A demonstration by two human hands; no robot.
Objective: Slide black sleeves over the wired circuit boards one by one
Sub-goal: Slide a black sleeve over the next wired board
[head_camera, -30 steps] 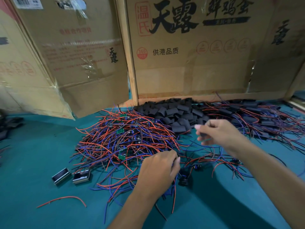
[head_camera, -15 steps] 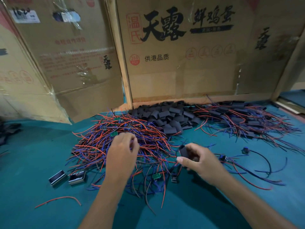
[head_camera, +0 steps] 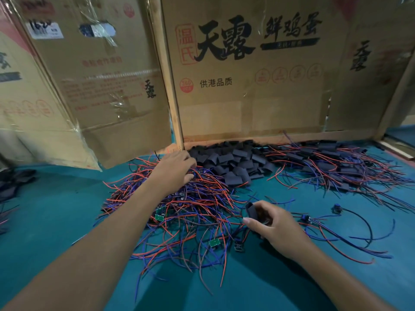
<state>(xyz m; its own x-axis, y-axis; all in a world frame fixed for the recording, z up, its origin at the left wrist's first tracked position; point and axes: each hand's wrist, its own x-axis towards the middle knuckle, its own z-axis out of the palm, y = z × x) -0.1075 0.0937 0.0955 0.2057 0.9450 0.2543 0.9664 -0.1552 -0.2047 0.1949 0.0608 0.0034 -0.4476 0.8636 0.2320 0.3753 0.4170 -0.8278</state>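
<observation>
while both forearms reach out over the teal counter (head_camera: 56, 221), the right hand (head_camera: 272, 225) sits nearest, its thumb and curled fingers (head_camera: 249, 221) pinching one black sleeve (head_camera: 251, 211) that stands upright with its open end up, just above the near edge of the wire heap. close by, a small green circuit board (head_camera: 213, 242) lies among loose red and blue leads, and another green board (head_camera: 160, 217) shows further left in the tangle. to the right of the hand a few separate wired parts (head_camera: 336, 208) trail black and blue leads across the counter. further out, the left hand (head_camera: 175, 170) rests palm down on the far side of the big heap of red and blue wires (head_camera: 179, 203), fingers bent into the strands; whether they grip any one wire cannot be told. behind it a pile of loose black sleeves (head_camera: 231, 160) lies against the back, and right of that a spread of boards already covered in black (head_camera: 332, 162) with wires sticking out. cardboard panels (head_camera: 247, 86) printed with large characters stand at the back
</observation>
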